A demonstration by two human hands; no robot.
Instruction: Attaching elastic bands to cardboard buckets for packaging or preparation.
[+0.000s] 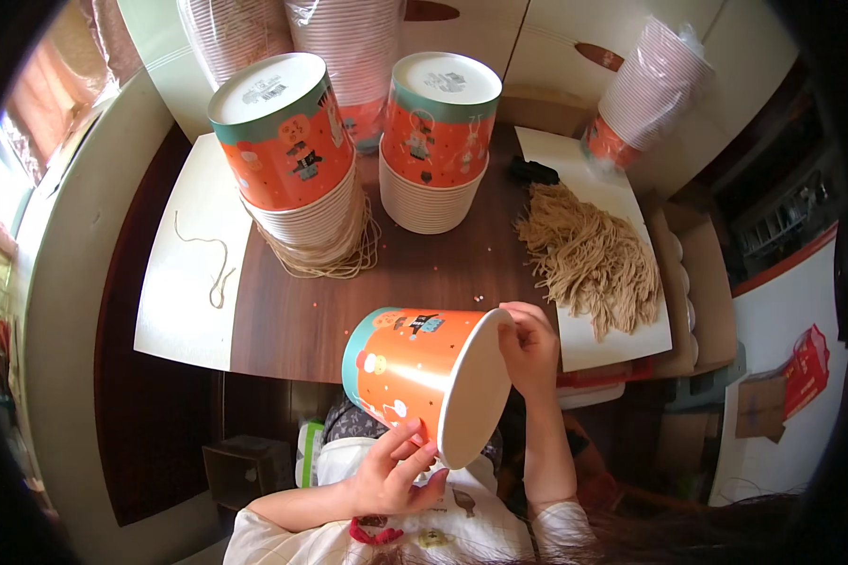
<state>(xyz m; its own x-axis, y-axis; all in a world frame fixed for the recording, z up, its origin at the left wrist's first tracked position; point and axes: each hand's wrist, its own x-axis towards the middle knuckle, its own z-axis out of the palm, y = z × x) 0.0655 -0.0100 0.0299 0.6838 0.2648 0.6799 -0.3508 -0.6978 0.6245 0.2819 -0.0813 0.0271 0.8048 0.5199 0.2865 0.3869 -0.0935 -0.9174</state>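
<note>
While tipped sideways, bucket [415, 372] between both hands.

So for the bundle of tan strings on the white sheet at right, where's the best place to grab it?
Probably at the narrow bunched end by the black tie, coming from above. The tan string bundle fans out loose toward the near edge, so only that gathered neck keeps the strands together; the right hand is nearest.

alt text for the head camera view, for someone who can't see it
Two bare hands, left hand and right hand, hold an orange paper bucket on its side above a brown table. Behind stand two stacks of upturned buckets and a pile of tan strings.
</note>
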